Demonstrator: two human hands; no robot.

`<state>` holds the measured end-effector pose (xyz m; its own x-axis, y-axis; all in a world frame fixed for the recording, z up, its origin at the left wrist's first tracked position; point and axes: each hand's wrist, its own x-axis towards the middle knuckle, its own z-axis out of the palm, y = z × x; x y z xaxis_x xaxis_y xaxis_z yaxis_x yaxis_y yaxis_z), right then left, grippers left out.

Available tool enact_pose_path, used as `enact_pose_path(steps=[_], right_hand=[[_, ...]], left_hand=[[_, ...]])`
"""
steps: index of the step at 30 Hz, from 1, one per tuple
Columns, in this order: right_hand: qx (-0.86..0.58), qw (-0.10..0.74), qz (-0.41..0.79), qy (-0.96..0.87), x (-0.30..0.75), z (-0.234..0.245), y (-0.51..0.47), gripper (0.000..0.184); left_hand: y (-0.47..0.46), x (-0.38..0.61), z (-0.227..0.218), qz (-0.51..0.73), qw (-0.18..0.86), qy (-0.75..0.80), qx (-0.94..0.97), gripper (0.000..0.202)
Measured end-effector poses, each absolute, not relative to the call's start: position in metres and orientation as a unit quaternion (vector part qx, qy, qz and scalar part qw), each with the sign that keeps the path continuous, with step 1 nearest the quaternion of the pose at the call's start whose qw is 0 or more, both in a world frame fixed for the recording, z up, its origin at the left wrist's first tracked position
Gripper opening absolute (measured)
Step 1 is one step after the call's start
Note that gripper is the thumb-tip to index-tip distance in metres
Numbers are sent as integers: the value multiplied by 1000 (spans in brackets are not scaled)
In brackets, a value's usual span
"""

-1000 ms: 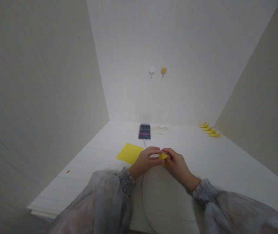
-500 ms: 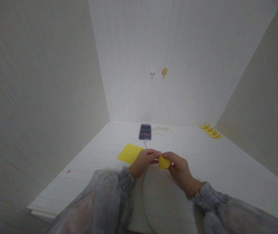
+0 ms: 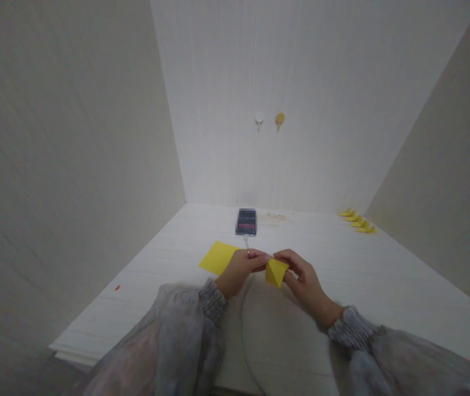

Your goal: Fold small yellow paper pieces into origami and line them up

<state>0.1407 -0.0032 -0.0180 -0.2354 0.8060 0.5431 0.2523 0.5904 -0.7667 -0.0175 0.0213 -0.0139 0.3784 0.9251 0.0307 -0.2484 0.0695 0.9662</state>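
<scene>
No text, label, brand, number or sign can be read. On the phone [image 3: 246, 222], which lies on the bench [image 3: 309, 239], the dark screen [image 3: 246, 213] breaks up into coarse blocks. A reddish band [image 3: 246, 226] crosses the phone's lower half, with a faint paler row just above it; neither resolves into letters or figures.

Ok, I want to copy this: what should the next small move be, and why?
I'd probably press the folded yellow paper along its middle fold: a darker and a lighter face meet there, its lower tip is free, and the left hand is at its upper left corner while the right hand holds its right side.
</scene>
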Motion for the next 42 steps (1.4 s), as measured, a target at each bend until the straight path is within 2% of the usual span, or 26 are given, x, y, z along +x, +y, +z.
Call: enact_pose_path(steps=[3, 5, 11, 15, 19, 21, 23, 25, 27, 32, 39, 42], right_hand=[[-355, 525, 416, -652, 137, -20, -2, 22], [-371, 522, 451, -622, 131, -23, 0, 17], [-460, 524, 334, -634, 127, -33, 13, 12], [-439, 519, 339, -651, 139, -27, 14, 13], [-308, 407, 406, -759, 149, -12, 3, 21], [-241, 306, 415, -822, 151, -6, -3, 26], [-223, 217, 413, -856, 151, -2, -9, 39], [-214, 181, 389, -878, 149, -1, -13, 46], [-217, 167, 353, -895, 146, -3, -15, 45], [-288, 214, 253, -899, 138, -15, -9, 25], [-436, 398, 151, -793, 145, -18, 4, 16], [-460, 435, 139, -761, 145, -17, 5, 18]], left_hand=[[22, -18, -17, 467, 630, 338, 520, 25], [22, -18, -20, 461, 630, 333, 528, 25], [22, -16, -22, 481, 627, 365, 492, 28], [25, -17, -20, 484, 616, 388, 485, 27], [26, -18, -21, 490, 614, 390, 479, 26], [25, -19, -22, 490, 611, 393, 482, 24], [25, -18, -21, 487, 605, 400, 488, 23], [24, -18, -20, 482, 601, 406, 491, 23], [23, -17, -19, 478, 604, 408, 491, 24], [23, -16, -18, 469, 606, 403, 501, 26], [24, -15, -22, 453, 656, 348, 493, 32], [22, -13, -21, 413, 697, 334, 481, 36]])
